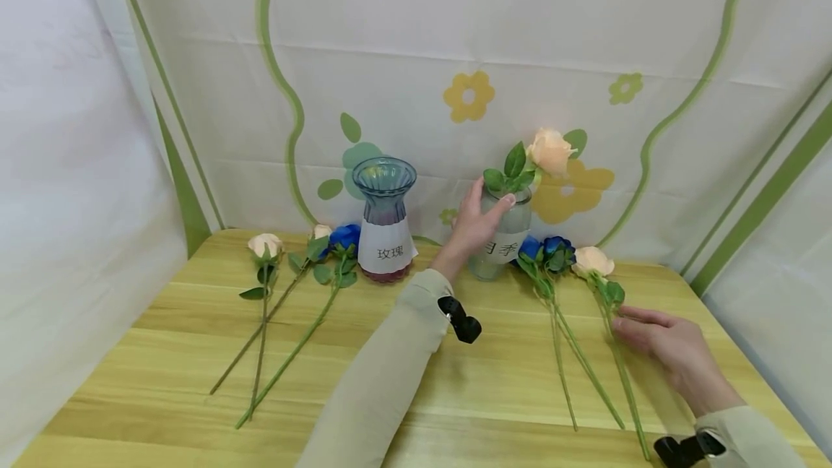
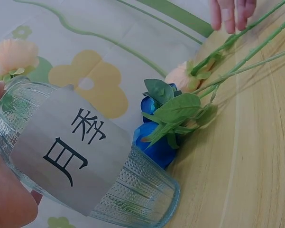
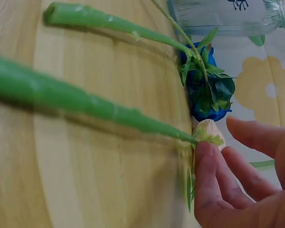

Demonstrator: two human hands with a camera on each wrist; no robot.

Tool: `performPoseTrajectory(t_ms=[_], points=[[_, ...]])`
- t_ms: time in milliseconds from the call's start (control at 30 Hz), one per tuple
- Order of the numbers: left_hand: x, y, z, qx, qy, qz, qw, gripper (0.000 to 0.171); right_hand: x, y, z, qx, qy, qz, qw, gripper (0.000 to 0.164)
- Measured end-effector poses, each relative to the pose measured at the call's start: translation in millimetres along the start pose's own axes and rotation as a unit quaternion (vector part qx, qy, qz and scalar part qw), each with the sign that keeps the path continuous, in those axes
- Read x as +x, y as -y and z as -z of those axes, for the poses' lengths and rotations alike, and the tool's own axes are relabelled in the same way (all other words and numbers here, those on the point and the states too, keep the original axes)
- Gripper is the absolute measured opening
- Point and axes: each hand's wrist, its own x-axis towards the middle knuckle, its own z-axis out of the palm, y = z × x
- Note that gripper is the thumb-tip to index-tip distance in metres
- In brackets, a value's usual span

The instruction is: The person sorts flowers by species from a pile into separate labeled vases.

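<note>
My left hand (image 1: 479,219) grips a clear glass vase (image 1: 513,219) near its neck, thumb at the rim. A white paper label (image 2: 71,152) with two dark characters wraps the vase, and a peach rose (image 1: 551,152) with green leaves stands in it. At the right, my right hand (image 1: 666,345) reaches low beside the green stem (image 1: 625,374) of another peach rose (image 1: 593,261) lying on the table. Its fingers (image 3: 206,175) are fairly straight at the stem, with the thumb held apart. Two blue roses (image 1: 546,250) lie between this rose and the vase.
A blue-to-pink glass vase (image 1: 385,190) with a paper label stands left of the left hand. Two peach roses (image 1: 264,245) and a blue rose (image 1: 344,237) lie left of it on the wooden table (image 1: 162,352). A patterned white cloth (image 1: 390,92) hangs behind.
</note>
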Motion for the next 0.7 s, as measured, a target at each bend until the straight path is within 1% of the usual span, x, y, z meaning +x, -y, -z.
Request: performPoseTrajectory(t_ms=[100, 167, 300, 433, 500, 567, 633, 667, 700], points=[[0.1, 0.8, -1.3, -0.001, -0.002, 0.003, 1.0000, 0.089, 2.5, -1.7, -1.4, -0.041, 0.011, -0.013, 0.999, 0.051], [-0.2, 0.9, -1.2, 0.000, -0.002, 0.003, 1.0000, 0.090, 4.4, -2.3, -2.4, -0.070, 0.017, -0.016, 0.997, 0.062], [-0.6, 0.2, -1.4, -0.001, 0.003, 0.004, 1.0000, 0.090, 8.5, -2.7, -3.0, -0.102, 0.022, -0.021, 0.994, 0.061], [-0.6, -0.7, -2.0, -0.001, 0.004, 0.005, 1.0000, 0.090, 10.3, -3.0, -2.1, -0.117, 0.028, -0.024, 0.992, 0.060], [-0.4, -1.1, -2.2, -0.001, 0.001, 0.006, 1.0000, 0.090, 10.1, -2.7, -1.2, -0.107, 0.035, -0.020, 0.993, 0.053], [-0.4, -1.2, -2.3, -0.001, -0.001, 0.005, 1.0000, 0.089, 9.8, -2.2, -0.2, -0.081, 0.040, -0.012, 0.996, 0.034], [0.1, -0.9, -2.4, 0.001, -0.002, 0.003, 1.0000, 0.090, 9.1, -0.7, 1.4, -0.039, 0.048, 0.000, 0.998, 0.015], [0.2, -0.8, -2.3, 0.001, -0.001, 0.002, 1.0000, 0.090, 8.7, 0.8, 2.4, -0.010, 0.053, 0.002, 0.999, 0.012], [0.3, -0.6, -2.1, 0.001, 0.000, 0.000, 1.0000, 0.089, 8.2, 2.8, 3.4, 0.018, 0.058, 0.005, 0.998, 0.014]])
